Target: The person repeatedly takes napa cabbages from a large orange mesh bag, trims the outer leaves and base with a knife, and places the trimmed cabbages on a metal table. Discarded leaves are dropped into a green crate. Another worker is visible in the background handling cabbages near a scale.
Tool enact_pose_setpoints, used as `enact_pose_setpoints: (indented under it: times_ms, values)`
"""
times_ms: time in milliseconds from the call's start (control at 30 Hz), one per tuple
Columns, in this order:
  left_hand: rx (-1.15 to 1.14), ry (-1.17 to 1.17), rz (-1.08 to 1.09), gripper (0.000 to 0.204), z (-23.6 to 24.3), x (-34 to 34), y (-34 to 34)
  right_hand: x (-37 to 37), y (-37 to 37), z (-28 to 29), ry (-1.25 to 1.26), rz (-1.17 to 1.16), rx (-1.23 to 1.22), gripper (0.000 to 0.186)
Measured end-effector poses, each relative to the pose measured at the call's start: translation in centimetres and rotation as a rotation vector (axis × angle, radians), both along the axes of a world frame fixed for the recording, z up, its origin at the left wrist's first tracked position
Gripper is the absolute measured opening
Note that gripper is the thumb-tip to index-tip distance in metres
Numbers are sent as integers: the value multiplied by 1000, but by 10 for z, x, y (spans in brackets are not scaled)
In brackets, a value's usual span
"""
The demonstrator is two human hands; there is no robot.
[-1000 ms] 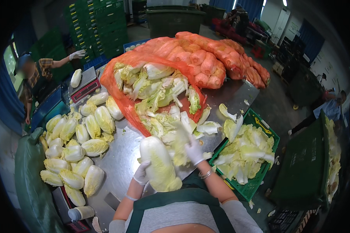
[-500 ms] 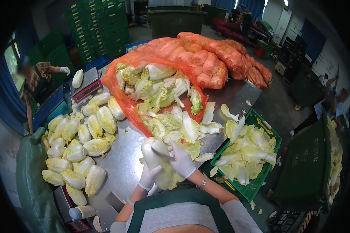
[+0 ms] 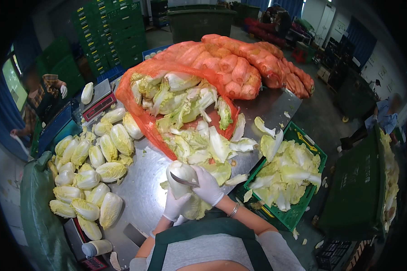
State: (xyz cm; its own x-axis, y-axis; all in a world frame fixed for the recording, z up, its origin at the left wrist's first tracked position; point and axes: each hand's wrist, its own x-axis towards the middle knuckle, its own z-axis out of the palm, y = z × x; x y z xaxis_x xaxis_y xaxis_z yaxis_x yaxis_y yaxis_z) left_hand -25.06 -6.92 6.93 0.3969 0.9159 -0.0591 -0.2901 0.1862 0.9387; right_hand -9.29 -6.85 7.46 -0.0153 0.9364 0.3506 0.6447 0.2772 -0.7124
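Observation:
Close to my body over the metal table point(image 3: 151, 174), my left hand point(image 3: 174, 205) is closed round a napa cabbage point(image 3: 180, 169), its white stem end up and its leaves toward me. In my closed right hand point(image 3: 208, 186) is a small curved knife point(image 3: 183, 181), whose dark blade lies across the stem end. The knife's handle is hidden by my fingers. Loose cabbage leaves point(image 3: 219, 144) lie just beyond my hands, spilling from an orange mesh bag point(image 3: 142, 128) with more cabbages inside.
Several trimmed napa cabbages point(image 3: 111, 210) are piled at the left, beside a bottle point(image 3: 97, 247). A green crate point(image 3: 298, 216) of leaves stands at my right. Full orange mesh bags point(image 3: 239, 77) fill the table's far side. Another person point(image 3: 49, 86) stands at the left, near a scale point(image 3: 97, 106).
The knife blade has turned and now curves across the cabbage's stem end. My right hand has shifted slightly left. The person at the left has moved their arms.

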Motion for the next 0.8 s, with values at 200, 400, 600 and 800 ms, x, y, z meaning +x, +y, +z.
enact_pose_setpoints:
  times_ms: [200,400,600,800]
  values:
    - [19,25,34,69,1,-6,2,-7,7,-10,30,-58,70,46]
    - [-207,-115,-308,77,-14,-31,29,-1,2,-9,8,-68,60,44]
    - [-364,-675,-418,93,-2,-52,25,74,27,-18,149,-226,72,43]
    - [-323,-731,-396,110,-20,-52,27,90,39,17,-203,-312,-14,42]
